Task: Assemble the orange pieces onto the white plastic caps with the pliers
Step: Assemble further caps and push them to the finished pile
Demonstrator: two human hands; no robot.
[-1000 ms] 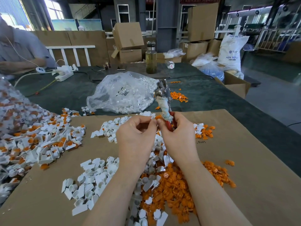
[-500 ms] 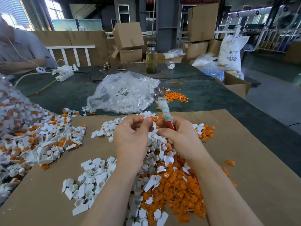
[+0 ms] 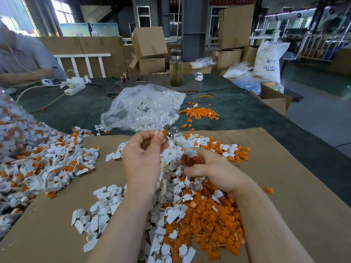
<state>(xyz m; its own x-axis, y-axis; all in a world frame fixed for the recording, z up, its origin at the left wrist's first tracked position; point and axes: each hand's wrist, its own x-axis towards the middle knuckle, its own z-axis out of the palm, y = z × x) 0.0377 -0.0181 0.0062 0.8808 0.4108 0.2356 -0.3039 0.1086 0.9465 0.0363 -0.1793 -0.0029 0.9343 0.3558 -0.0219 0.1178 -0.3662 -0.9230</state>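
My left hand pinches a white plastic cap with an orange piece on it, held up above the cardboard sheet. My right hand grips the red, tape-wrapped handles of the pliers. The metal jaws point up and left and sit right against the orange piece. Below my hands lies a pile of loose orange pieces and loose white caps.
A heap of assembled caps covers the left of the cardboard sheet. A clear bag of white caps, more orange pieces and a bottle lie beyond. A person sits at far left. Boxes stand behind.
The pliers have tilted down and left, from standing upright to lying low with the jaws at the cap. My left hand rose slightly with the cap; my right hand dropped toward the pile.
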